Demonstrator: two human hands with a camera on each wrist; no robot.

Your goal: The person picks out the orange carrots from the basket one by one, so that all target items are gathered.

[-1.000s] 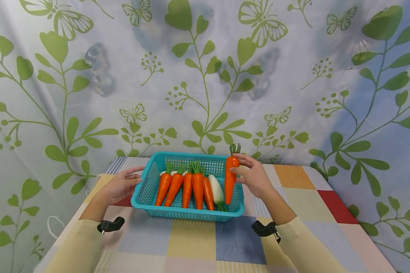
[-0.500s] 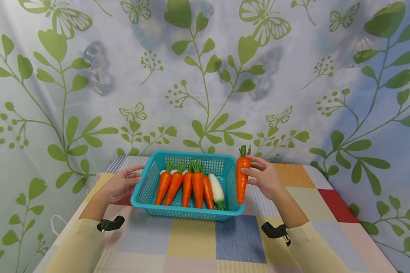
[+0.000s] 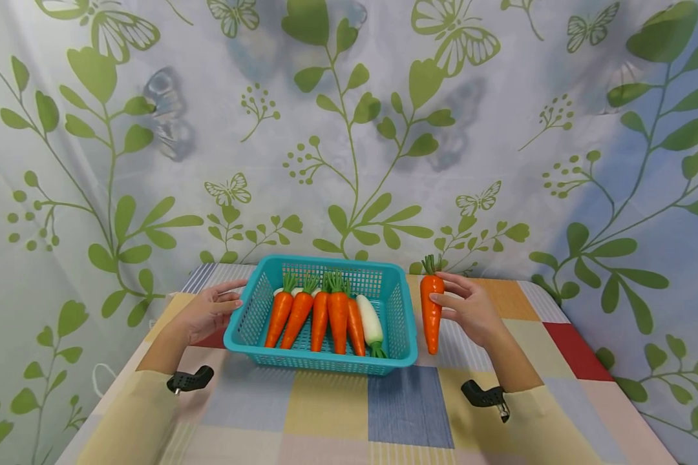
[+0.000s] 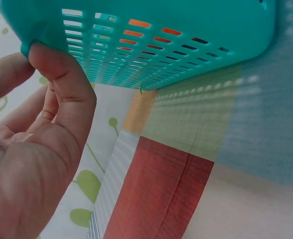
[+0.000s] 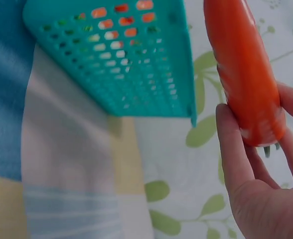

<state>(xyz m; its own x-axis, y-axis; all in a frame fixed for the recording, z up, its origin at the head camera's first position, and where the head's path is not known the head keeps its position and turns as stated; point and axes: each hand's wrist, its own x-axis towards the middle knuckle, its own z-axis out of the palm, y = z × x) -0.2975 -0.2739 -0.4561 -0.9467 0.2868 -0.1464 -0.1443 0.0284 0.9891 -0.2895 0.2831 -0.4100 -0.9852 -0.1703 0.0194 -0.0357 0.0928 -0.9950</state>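
Out to the right of the turquoise plastic basket, my right hand holds an orange carrot upright, leafy top up and tip down. The right wrist view shows the thumb and fingers around the thick end of this carrot. At the basket's left end, my left hand has its thumb and index finger at the rim; in the left wrist view the thumb presses just under the lip. Inside lie several carrots side by side and a white radish, leaves toward me.
A patchwork tablecloth covers the table. Behind it hangs a curtain with green leaves and butterflies. Parts of other white vegetables show behind the carrots at the back left of the basket.
My right hand has carried the carrot from above the basket's right end over its rim and out to the right, a little lower. The left hand has stayed at the rim.
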